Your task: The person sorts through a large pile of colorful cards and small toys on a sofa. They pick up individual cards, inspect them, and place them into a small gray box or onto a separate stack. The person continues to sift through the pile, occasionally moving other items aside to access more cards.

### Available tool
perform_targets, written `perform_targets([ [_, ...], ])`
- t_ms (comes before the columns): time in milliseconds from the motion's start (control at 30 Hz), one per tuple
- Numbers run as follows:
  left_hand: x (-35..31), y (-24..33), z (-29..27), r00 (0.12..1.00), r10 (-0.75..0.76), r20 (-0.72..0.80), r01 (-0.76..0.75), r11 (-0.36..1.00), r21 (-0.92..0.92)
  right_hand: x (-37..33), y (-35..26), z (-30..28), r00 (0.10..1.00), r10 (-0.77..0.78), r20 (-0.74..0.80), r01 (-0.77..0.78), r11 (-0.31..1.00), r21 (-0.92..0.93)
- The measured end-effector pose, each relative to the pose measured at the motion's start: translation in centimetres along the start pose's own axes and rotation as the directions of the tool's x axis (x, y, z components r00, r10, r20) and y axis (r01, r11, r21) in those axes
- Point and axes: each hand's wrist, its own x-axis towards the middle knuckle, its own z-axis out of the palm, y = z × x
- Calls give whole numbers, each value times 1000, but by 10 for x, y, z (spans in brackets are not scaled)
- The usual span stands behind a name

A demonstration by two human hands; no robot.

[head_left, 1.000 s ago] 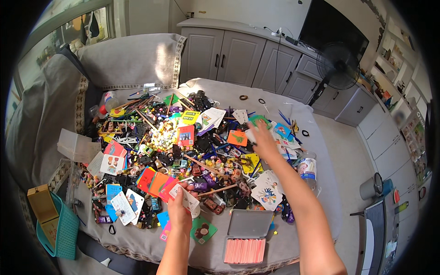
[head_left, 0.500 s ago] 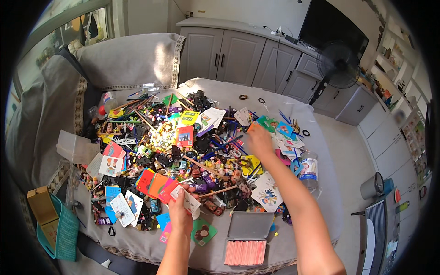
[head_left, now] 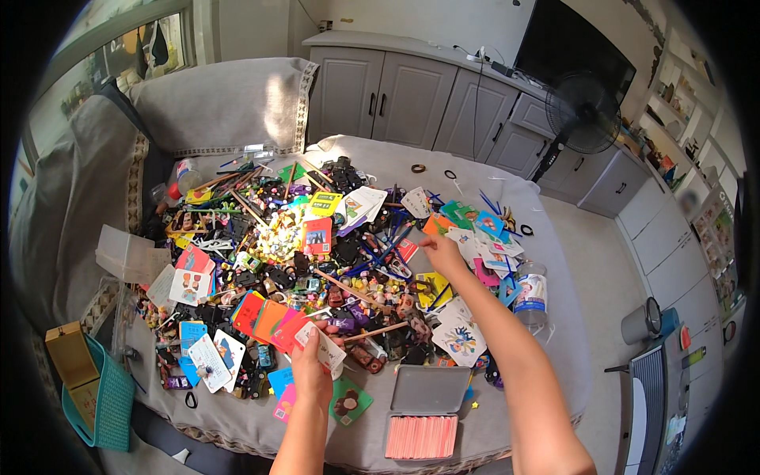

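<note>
Grey cabinets (head_left: 412, 99) line the top of the frame, above grey cloth (head_left: 546, 237) bearing a mixed heap of small toys (head_left: 273, 273). At lower centre, the left hand (head_left: 311, 376) keeps its grip closed on a fan of red and orange cards (head_left: 267, 318). Half a second on, the right hand (head_left: 442, 255) has shifted slightly down-left — uncovering more of an orange card (head_left: 438, 224) — so its fingertips are now at a red-and-white card (head_left: 406, 249) right of centre; whether they pinch it, I cannot tell.
</note>
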Motion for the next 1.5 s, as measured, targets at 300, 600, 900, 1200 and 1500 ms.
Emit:
perform_targets([
  [300, 2, 3, -4, 1000, -1, -15, 1, 1000, 9, 37, -6, 36, 930, 339, 140, -270, 892, -363],
  [600, -1, 3, -6, 999, -24, 47, 27, 998, -65, 1, -26, -12, 991, 114, -77, -103, 986, 135],
  [900, 0, -2, -5, 981, -137, 138, 132, 990, 45, -70, -131, -15, 787, -141, 600, -191, 870, 455],
  [1200, -1, 6, -1, 980, -125, 153, 102, 984, 147, -121, -194, 36, 584, -173, 793, -102, 954, 282],
  [1500, 3, 10, -1, 999, -34, 5, 33, 998, 61, -29, -135, 93, 820, -532, 213, 560, 823, -100],
])
